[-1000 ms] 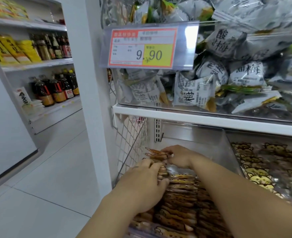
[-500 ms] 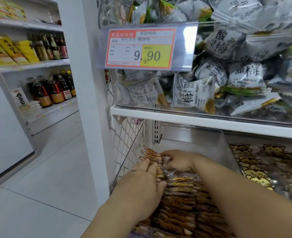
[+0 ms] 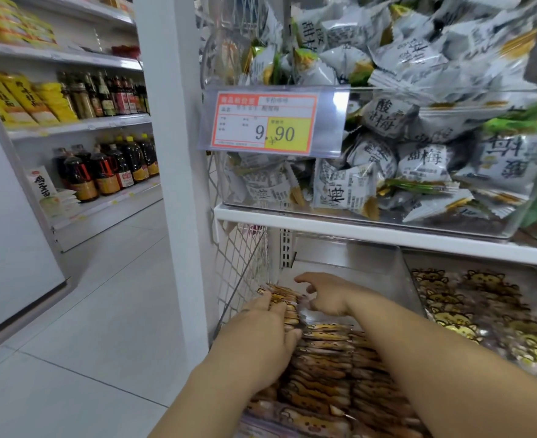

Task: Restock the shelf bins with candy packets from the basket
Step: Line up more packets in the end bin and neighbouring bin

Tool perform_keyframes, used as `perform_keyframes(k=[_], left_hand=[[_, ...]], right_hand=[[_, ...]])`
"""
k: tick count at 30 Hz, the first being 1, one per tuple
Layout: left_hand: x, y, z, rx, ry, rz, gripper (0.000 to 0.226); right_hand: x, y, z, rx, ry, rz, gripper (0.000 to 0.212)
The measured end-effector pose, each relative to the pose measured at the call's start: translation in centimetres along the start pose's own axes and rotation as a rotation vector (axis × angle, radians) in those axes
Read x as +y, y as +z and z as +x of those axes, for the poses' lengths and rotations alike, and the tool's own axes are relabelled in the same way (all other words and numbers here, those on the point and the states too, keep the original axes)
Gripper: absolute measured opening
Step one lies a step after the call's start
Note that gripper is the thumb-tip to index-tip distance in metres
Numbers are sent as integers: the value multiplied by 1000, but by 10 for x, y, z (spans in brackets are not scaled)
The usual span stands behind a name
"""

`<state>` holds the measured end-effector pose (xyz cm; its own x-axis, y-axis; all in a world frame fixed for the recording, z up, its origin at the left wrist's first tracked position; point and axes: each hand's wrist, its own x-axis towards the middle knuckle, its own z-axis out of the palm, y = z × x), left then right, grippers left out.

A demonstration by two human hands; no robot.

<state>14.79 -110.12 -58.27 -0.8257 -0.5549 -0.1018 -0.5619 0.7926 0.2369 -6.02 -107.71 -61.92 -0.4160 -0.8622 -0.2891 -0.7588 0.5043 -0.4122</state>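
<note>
While the left hand (image 3: 261,339) lies flat on the packets (image 3: 327,361) in the lower bin (image 3: 355,260) | right hand (image 3: 327,295) loose-fingered at the back row, holding nothing | imo nudge rows snug, tops level, don't crush em

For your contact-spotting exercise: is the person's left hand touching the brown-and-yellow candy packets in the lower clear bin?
Touching. The head view shows the left hand resting flat on the brown-and-yellow candy packets, with no gap.

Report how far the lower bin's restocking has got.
Done: the lower bin holds rows of brown packets nearly to its back. In hand: left hand and right hand rest on the rearmost packets. Left: a gap behind them; the basket is out of view, remaining stock unknown.
</note>
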Motion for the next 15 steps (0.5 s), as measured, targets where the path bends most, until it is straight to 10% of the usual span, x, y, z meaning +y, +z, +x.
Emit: perform_keyframes(k=[15], left_hand=[[54, 9, -157, 292, 212, -155, 38]], right_hand=[[-45, 12, -267, 340, -466, 156, 30]])
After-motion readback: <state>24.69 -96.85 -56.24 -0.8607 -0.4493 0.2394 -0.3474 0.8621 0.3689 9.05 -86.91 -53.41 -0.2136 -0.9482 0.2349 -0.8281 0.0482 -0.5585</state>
